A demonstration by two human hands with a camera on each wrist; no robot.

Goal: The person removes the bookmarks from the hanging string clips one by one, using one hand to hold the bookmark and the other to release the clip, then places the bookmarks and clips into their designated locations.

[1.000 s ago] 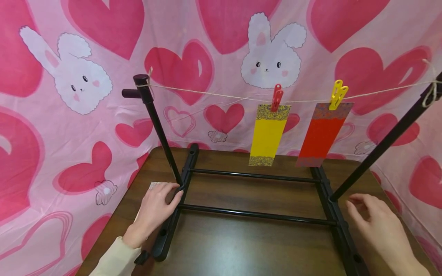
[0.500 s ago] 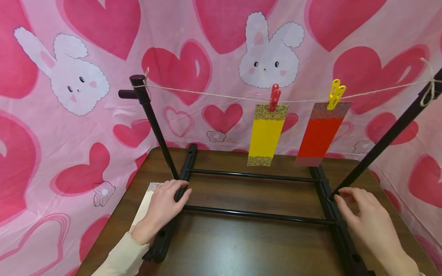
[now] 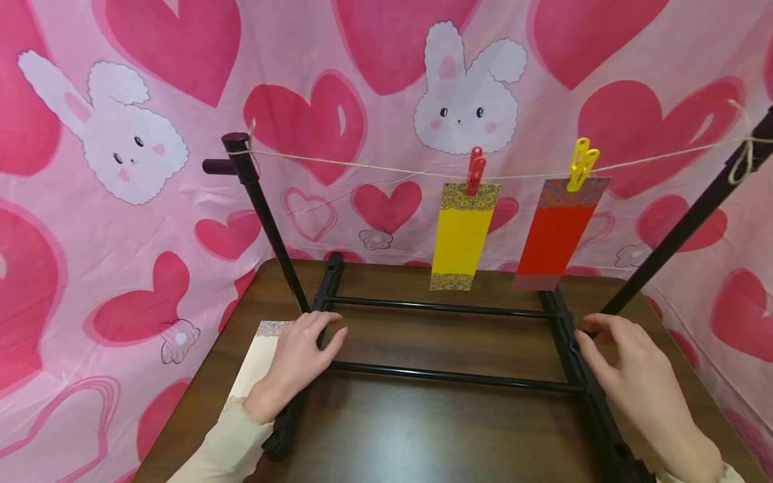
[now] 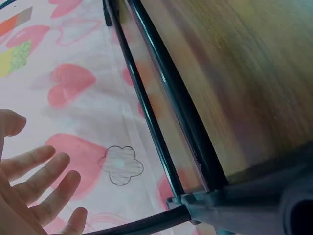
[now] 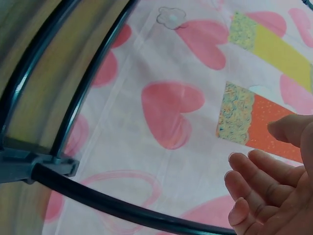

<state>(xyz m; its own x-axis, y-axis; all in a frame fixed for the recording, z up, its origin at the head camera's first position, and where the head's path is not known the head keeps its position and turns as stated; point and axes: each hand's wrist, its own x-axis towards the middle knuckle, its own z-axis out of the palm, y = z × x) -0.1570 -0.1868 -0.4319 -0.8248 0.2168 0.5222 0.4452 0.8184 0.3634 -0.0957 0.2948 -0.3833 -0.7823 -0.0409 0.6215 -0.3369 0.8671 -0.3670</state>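
The left hand point(image 3: 297, 365) and right hand point(image 3: 641, 377) are well apart, fingers relaxed and thumbs spread, by opposite sides of a black rack point(image 3: 447, 376) on the counter point(image 3: 447, 436); yellow point(image 3: 461, 241) and red point(image 3: 555, 238) cards hang clipped to its string point(image 3: 356, 163)

string point(image 3: 338, 162): runs from the left post point(image 3: 272, 235) to the right post point(image 3: 679, 228), barring the way at its height.
left opening: widest; a hand could reach under the string between left post and yellow strip point(image 3: 461, 241).
strip gap: tighter room between yellow strip and red strip point(image 3: 558, 235), both hanging right of the middle.
crossbars: near crossbar point(image 3: 455, 377) and far crossbar point(image 3: 441, 307) lie low, a slot between.
near side: open tabletop point(image 3: 423, 436).
post feet: crowded by left hand point(image 3: 298, 359) and right hand point(image 3: 634, 362).
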